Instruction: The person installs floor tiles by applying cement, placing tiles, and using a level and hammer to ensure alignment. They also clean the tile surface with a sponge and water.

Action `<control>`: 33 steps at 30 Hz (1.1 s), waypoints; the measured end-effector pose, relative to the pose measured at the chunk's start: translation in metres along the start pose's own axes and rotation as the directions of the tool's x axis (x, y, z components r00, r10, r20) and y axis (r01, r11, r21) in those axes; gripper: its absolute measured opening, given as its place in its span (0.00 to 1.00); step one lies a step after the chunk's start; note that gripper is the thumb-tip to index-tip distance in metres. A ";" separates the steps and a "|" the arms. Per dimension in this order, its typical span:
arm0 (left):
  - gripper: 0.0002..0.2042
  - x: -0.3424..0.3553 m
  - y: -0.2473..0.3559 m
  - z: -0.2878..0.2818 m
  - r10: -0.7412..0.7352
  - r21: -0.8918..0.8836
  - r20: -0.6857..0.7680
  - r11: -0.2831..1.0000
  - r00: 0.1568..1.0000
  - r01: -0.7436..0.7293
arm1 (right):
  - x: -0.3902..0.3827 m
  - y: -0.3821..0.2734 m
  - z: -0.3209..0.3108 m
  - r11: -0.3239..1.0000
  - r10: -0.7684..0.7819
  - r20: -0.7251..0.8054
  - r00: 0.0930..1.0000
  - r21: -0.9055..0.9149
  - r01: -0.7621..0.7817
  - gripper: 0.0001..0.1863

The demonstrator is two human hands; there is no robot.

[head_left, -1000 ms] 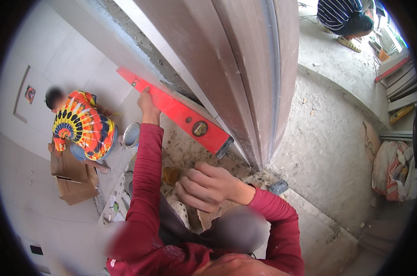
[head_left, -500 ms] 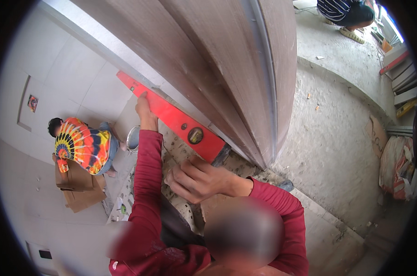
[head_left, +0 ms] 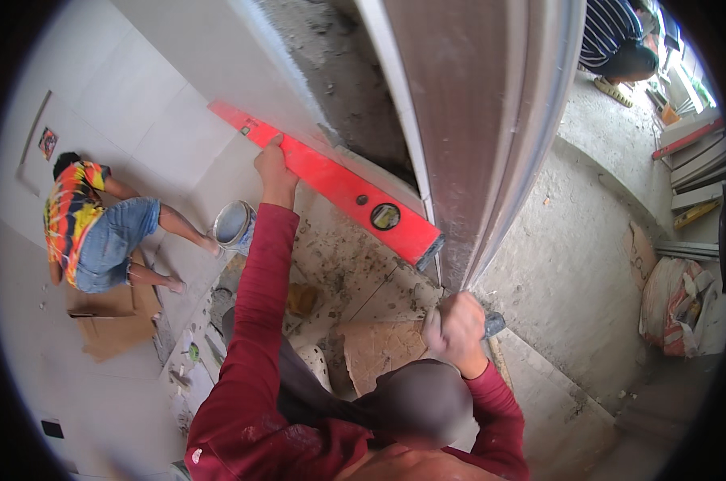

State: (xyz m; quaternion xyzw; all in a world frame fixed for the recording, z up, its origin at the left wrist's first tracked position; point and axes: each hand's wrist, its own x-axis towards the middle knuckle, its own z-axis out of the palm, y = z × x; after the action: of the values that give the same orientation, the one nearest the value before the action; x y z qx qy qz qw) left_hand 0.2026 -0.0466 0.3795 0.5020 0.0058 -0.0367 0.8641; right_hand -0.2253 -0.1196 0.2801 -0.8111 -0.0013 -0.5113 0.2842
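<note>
A long red spirit level (head_left: pixel 331 178) lies against the end of the wall, slanting toward the foot of a brown panelled door frame (head_left: pixel 467 120). My left hand (head_left: pixel 276 172) grips its upper part, fingers wrapped over the edge. Beside the frame's foot is my right hand (head_left: pixel 459 330), closed, its fingers curled and partly blurred; what they hold, if anything, is hidden. Right next to it a mallet with a dark head (head_left: pixel 495 324) lies on the floor, its pale handle partly covered by my forearm.
A rough dark gap (head_left: pixel 343 72) runs between the wall and the frame. Left, a co-worker in a bright shirt (head_left: pixel 74 212) bends over cardboard (head_left: pixel 118 329) near a bucket (head_left: pixel 234 223). Another person (head_left: pixel 615 40) crouches at upper right. A sack (head_left: pixel 675 305) and stacked boards (head_left: pixel 699 172) stand right.
My right hand has moved right, from beside the level's lower end to the frame's foot. The gap beside the frame now shows. The co-worker at left has risen from a crouch.
</note>
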 end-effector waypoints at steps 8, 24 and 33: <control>0.11 0.003 -0.011 -0.043 -0.052 -0.038 0.124 0.998 0.991 0.057 | -0.096 0.012 0.045 0.509 0.845 0.046 0.533 0.236 -0.828 0.09; 0.13 -0.079 -0.187 -0.227 -0.145 0.107 -0.042 0.983 0.989 0.149 | -0.159 0.013 0.140 0.333 0.935 -0.175 0.308 0.141 -0.932 0.18; 0.19 -0.106 -0.238 -0.274 -0.427 0.159 -0.075 0.887 0.901 0.434 | -0.214 0.000 0.139 0.353 0.926 -0.140 0.351 -0.014 -0.936 0.19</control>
State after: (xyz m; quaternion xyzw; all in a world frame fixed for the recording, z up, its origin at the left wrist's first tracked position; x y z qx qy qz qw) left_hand 0.0882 0.0802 0.0417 0.5613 0.1300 -0.2182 0.7877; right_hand -0.2122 0.0069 0.0589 -0.6519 0.4974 -0.3021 0.4861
